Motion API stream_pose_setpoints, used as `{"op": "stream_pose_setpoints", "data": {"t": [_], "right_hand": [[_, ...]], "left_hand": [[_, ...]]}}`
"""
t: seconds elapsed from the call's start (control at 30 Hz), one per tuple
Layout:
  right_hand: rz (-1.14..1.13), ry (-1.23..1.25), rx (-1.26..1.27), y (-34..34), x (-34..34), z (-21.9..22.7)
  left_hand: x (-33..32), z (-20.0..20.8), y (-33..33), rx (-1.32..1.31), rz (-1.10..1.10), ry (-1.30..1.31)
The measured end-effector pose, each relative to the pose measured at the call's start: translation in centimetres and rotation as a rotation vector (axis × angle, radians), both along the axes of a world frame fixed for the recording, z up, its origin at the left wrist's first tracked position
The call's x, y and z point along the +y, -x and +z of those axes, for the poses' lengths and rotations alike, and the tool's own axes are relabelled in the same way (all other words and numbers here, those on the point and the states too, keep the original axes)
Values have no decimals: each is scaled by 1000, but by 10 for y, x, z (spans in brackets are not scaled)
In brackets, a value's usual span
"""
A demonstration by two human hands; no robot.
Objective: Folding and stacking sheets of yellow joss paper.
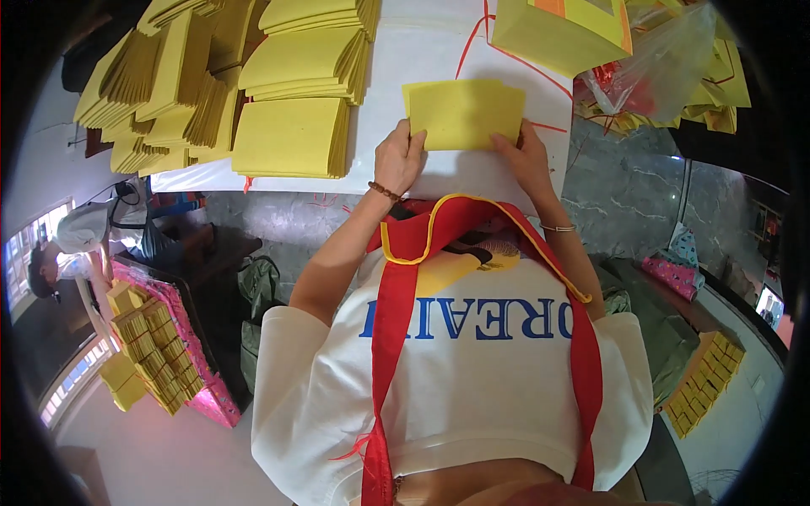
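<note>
Yellow sheets (468, 116) are pinched at opposite ends by the left hand (400, 155) and right hand (525, 158); loosening either grip could splay their misaligned edges.

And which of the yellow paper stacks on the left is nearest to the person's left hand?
The front stack of the rightmost column, just beside the left hand. That column's other stacks lie behind it; the remaining ones are farther left.
</note>
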State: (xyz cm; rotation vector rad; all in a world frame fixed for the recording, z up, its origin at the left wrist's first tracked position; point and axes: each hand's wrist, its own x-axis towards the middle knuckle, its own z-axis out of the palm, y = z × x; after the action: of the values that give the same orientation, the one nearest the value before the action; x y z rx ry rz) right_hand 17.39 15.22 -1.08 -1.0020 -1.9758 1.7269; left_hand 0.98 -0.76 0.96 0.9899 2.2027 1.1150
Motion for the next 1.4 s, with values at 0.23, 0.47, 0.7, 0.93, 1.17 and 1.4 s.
{"op": "stream_pose_setpoints", "data": {"t": [0.23, 0.47, 0.7, 0.93, 1.17, 1.4], "right_hand": [[-96, -50, 86, 8, -5, 14], [-27, -124, -196, 11, -3, 19], [25, -288, -321, 18, 4, 17], [31, -386, -403, 23, 3, 15], [58, -323, -453, 23, 3, 24], [40, -403, -369, 23, 3, 11]], "left_hand": [[11, -6, -4, -31, 167, -47], [10, 5, -6, -108, 203, -31], [9, 2, 1, 11, 112, 74], [9, 5, 11, 4, 48, 115], [29, 18, 5, 681, -46, 19], [52, -14, -10, 715, -325, 6]]}}
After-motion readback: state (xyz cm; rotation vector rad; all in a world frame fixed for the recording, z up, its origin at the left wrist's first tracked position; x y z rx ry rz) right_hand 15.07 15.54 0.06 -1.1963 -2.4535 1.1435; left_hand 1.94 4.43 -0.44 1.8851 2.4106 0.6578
